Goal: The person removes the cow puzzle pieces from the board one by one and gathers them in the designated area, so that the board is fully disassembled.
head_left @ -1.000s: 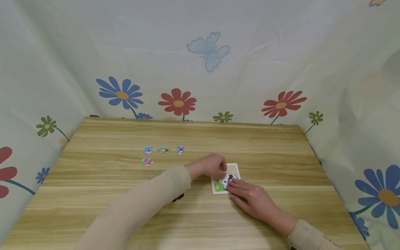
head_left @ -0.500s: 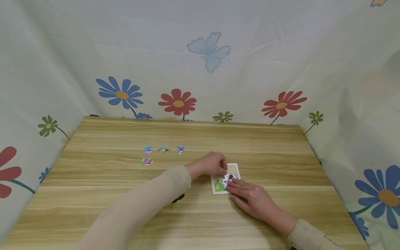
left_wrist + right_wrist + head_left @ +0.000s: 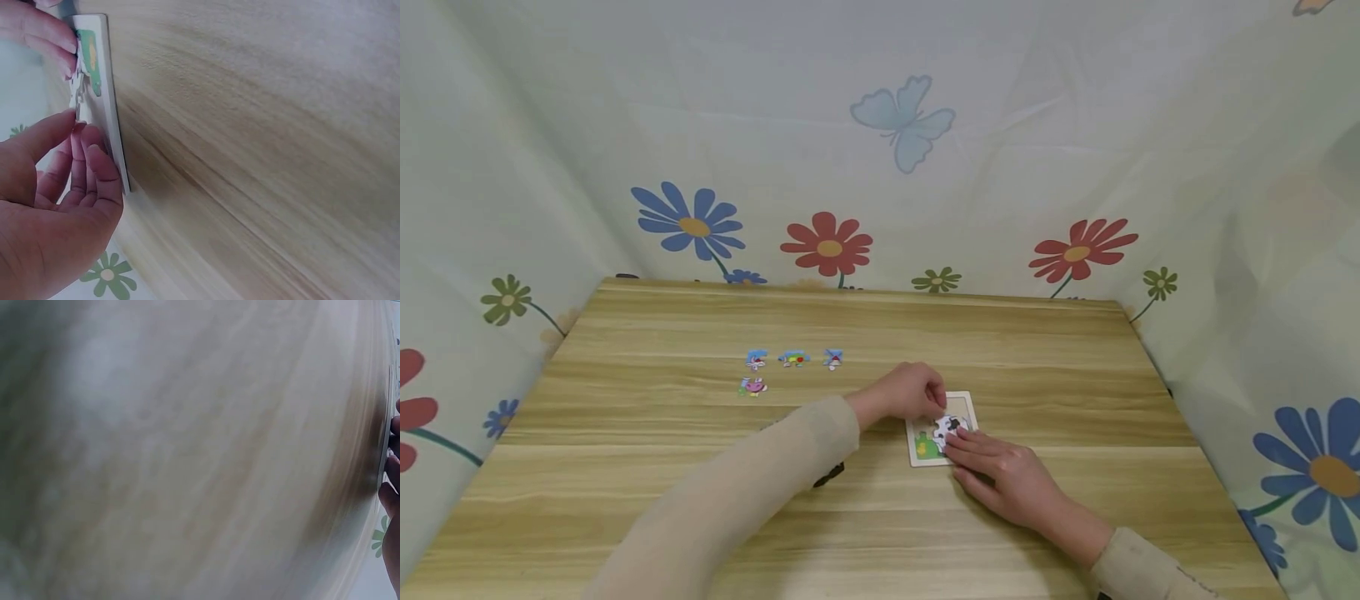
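A small puzzle board with a pale frame (image 3: 913, 450) lies right of the table's middle, showing a green corner and a white section with black patches (image 3: 953, 424). Over its left side, my left hand (image 3: 913, 392) pinches a thin puzzle piece (image 3: 78, 103) between thumb and fingertips; the left wrist view shows it edge-on, close over the board. My right hand (image 3: 1006, 475) rests on the board's lower right with fingers extended, covering part of the picture. In the right wrist view only some fingers (image 3: 392, 472) show at the right edge, beside the board.
Several loose puzzle pieces lie left of the board: blue-topped ones (image 3: 756, 359), (image 3: 832, 359), a multicoloured one (image 3: 793, 358) and a pink one (image 3: 753, 387). The wooden table (image 3: 1037, 350) is bordered by flowered cloth (image 3: 985, 208) at the back and sides.
My left hand has shifted very slightly up and away over the board, still pinching the piece. The right hand and the loose pieces have stayed in place.
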Demonstrator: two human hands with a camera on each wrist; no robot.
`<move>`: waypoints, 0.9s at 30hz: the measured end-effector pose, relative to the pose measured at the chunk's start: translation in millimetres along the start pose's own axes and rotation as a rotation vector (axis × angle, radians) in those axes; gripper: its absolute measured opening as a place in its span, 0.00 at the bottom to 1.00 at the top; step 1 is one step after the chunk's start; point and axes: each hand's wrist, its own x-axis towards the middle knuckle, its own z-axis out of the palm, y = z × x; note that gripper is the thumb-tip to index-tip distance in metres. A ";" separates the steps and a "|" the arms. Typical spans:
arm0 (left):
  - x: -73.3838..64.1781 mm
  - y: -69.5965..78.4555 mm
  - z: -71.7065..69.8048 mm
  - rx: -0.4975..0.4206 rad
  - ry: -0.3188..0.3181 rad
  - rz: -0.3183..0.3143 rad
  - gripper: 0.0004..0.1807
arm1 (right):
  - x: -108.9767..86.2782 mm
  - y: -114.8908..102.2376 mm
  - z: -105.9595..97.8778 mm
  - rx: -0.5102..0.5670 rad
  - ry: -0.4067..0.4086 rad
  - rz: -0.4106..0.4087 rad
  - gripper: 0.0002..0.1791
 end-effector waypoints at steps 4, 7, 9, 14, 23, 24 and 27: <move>-0.7 -1.7 -3.0 -0.034 -0.010 -0.012 0.05 | -0.3 0.4 0.2 -0.006 0.010 -0.012 0.22; -1.8 -3.7 -5.3 -0.078 -0.012 -0.031 0.04 | -0.5 0.1 0.4 -0.009 0.019 -0.020 0.21; -2.8 -4.9 -8.0 -0.123 -0.007 -0.049 0.04 | -1.1 0.0 0.7 -0.010 0.016 -0.016 0.21; -8.4 -6.6 -22.7 -0.226 -0.010 -0.070 0.02 | -2.1 0.1 0.6 -0.015 0.004 -0.002 0.22; -28.4 -28.2 -63.7 -0.180 -0.010 -0.027 0.03 | -0.5 0.4 0.7 -0.006 0.001 -0.004 0.22; -31.7 -31.5 -68.8 -0.171 -0.010 -0.031 0.03 | -0.3 0.3 0.4 -0.006 0.004 -0.005 0.22; -44.0 -40.8 -85.2 -0.136 -0.006 -0.050 0.04 | 0.0 -0.2 -0.3 -0.010 0.012 -0.009 0.22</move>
